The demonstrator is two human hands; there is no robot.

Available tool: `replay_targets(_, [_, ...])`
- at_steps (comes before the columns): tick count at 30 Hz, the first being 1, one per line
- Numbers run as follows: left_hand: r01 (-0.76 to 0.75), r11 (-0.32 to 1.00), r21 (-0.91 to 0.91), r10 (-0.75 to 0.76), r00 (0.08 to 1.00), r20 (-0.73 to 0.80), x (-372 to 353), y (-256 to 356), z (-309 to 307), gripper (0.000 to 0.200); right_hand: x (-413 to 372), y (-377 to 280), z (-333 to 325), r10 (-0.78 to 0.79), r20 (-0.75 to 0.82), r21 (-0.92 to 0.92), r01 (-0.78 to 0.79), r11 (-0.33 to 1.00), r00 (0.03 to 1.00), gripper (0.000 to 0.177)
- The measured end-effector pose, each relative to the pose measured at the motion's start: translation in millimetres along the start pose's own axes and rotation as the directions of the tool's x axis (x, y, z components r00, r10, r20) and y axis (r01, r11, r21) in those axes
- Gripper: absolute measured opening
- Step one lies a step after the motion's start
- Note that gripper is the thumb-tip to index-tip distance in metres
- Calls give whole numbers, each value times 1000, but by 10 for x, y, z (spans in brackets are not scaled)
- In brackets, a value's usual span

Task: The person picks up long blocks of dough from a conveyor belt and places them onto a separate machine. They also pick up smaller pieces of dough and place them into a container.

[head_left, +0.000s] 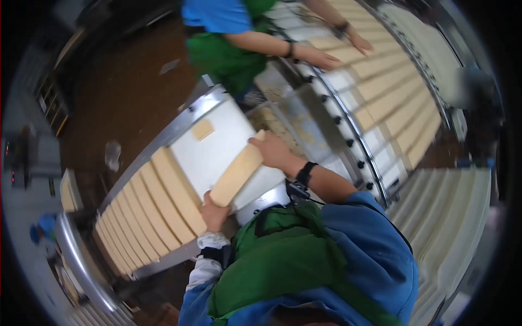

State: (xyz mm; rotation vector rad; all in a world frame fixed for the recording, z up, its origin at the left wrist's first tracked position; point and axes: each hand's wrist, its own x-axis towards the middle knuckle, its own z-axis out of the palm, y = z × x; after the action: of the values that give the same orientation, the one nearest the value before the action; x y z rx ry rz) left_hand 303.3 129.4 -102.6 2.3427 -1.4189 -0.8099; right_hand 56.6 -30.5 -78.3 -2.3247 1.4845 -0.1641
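Note:
A long pale dough strip (237, 173) lies slantwise over the white belt, gripped at both ends. My left hand (216, 213) closes on its lower end, near the metal edge closest to my apron. Around the upper end are the fingers of my right hand (272, 150), which wears a black wrist strap. A small square dough piece (203, 130) rests farther off on the white belt (187, 157). Left of my hands, several long dough strips (157, 204) lie side by side in a row.
Across from me, a co-worker in a green apron (217, 60) reaches both hands (331, 58) over dough strips on a ridged conveyor (380, 92). Metal trays with dough scraps (277, 127) sit between the conveyors. Stacked corrugated pale trays (446, 217) stand at my right.

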Motion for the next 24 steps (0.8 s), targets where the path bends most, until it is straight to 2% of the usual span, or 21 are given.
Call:
replay_targets(1, [-31, 999, -33, 33, 998, 46, 29, 45, -8, 86, -113, 50, 14, 20, -79, 20, -18, 1000, 997, 44])
replay_targets(3, [-63, 994, -94, 74, 990, 119, 89, 202, -30, 83, -343, 198, -149, 93, -143, 17, -91, 996, 985, 44])
replay_targets(7, [-165, 955, -248, 220, 952, 212, -8, 1159, -45, 78, -904, 641, -951, 229, -258, -5, -238, 971, 939, 52])
replay_targets(10, [-324, 859, -396, 450, 847, 283, -149, 1855, 128, 77, -1485, 1158, -1644, 337, -292, 15, -348, 937, 895, 55])
replay_targets(11, [-310, 827, -468, 497, 792, 354, -238, 2088, 174, 78, -1689, 1369, -1810, 363, -294, 56, -364, 930, 884, 55])
replay_targets(13, [-244, 764, -598, 582, 662, 472, -485, 2536, 260, 79, -2140, 1856, -2027, 351, -290, 56, -351, 935, 890, 60])
replay_targets(15, [-104, 754, -649, 588, 548, 595, -783, 2866, 367, 81, -2621, 2199, -2188, 422, -211, 91, -412, 907, 882, 66])
replay_targets(16, [-95, 755, -649, 601, 497, 626, -925, 2940, 480, 82, -2859, 2366, -2204, 416, -191, 94, -406, 909, 889, 67])
replay_targets(21, [376, 807, -456, 368, 283, 886, -1674, 3332, 787, 77, -3753, 2806, -2237, 408, -58, 135, -398, 907, 911, 70])
replay_targets(22, [449, 800, -399, 326, 233, 916, -1766, 3368, 855, 76, -3866, 2899, -2203, 524, 58, 154, -526, 837, 850, 70])
replay_targets(24, [479, 799, -363, 297, 211, 931, -1929, 3398, 958, 74, -3970, 3002, -2148, 494, 54, 175, -495, 851, 868, 70])
